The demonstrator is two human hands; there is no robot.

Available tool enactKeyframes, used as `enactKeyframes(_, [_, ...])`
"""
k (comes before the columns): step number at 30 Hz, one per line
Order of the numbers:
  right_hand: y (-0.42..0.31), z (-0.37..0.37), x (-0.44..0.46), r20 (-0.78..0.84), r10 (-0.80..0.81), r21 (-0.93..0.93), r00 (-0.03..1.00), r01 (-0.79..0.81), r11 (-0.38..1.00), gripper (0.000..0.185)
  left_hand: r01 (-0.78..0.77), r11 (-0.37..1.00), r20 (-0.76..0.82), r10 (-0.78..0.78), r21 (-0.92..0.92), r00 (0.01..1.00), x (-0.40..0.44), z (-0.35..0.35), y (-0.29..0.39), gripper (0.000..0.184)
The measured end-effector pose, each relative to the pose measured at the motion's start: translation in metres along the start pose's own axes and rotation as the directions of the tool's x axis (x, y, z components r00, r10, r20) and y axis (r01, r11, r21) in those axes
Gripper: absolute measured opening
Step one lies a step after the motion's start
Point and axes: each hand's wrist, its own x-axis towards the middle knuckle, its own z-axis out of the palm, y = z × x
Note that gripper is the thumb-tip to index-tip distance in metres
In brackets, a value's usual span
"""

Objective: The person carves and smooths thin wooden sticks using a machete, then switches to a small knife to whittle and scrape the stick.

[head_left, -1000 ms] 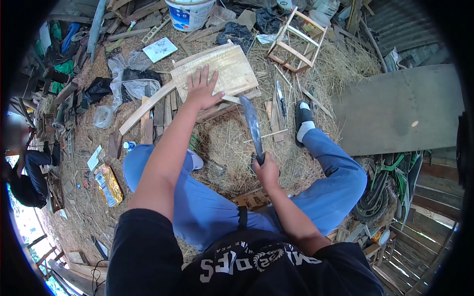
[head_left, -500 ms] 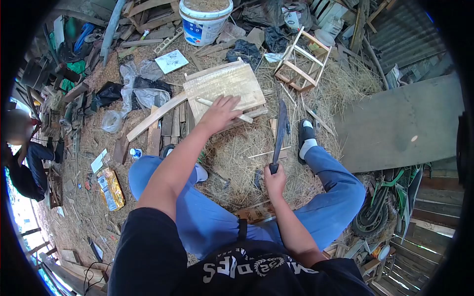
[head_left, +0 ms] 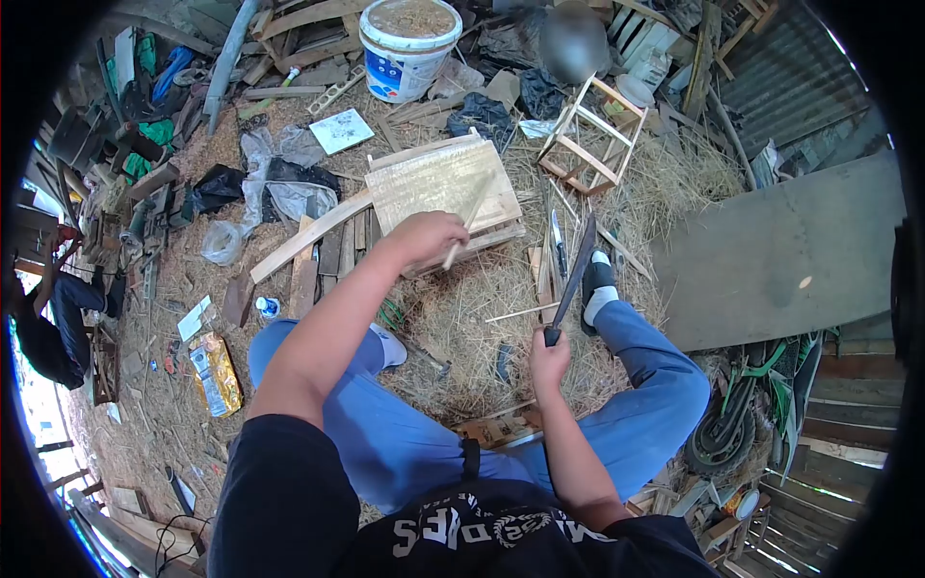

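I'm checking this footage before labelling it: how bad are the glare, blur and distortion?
Head view: strong fisheye curving inside a black rim; daylight blown out at lower left; the thin stick in the left hand smeared towards its far end; a round blurred patch just beyond the wooden frame; large knife clearly outlined.

One machete [head_left: 578, 273] is out, with one knife [head_left: 559, 243] near it. There are one large bucket [head_left: 397, 75], one wooden frame [head_left: 604, 125], one gold packet [head_left: 218, 377] and one bottle [head_left: 268, 308].
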Motion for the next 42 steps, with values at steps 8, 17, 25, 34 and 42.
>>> enactKeyframes(8, [0.001,0.009,-0.003,0.026,-0.036,-0.112,0.999,0.039,0.993,0.028,0.302,0.930,0.252,-0.247,-0.210,0.936,-0.003,-0.029,-0.032,0.019])
enactKeyframes(17, [-0.033,0.005,-0.019,0.150,0.050,-0.017,0.987,-0.048,0.999,0.030,0.397,0.895,0.111,-0.424,0.204,0.899,-0.016,-0.038,-0.020,0.047])
enactKeyframes(25, [-0.003,0.021,-0.011,0.148,-0.034,-0.051,0.988,0.042,0.998,0.030,0.564,0.795,0.177,-0.602,0.223,0.779,-0.031,-0.049,-0.033,0.063])
enactKeyframes(34, [-0.008,0.026,-0.022,0.219,-0.081,-0.073,0.972,0.099,0.992,0.030,0.613,0.695,0.042,-0.674,0.375,0.738,-0.070,-0.045,-0.044,0.060])
enactKeyframes(42, [-0.023,0.026,-0.025,0.315,-0.150,-0.062,0.937,0.178,0.982,0.032,0.594,0.713,-0.508,-0.380,0.372,0.773,-0.092,0.006,-0.043,0.067])
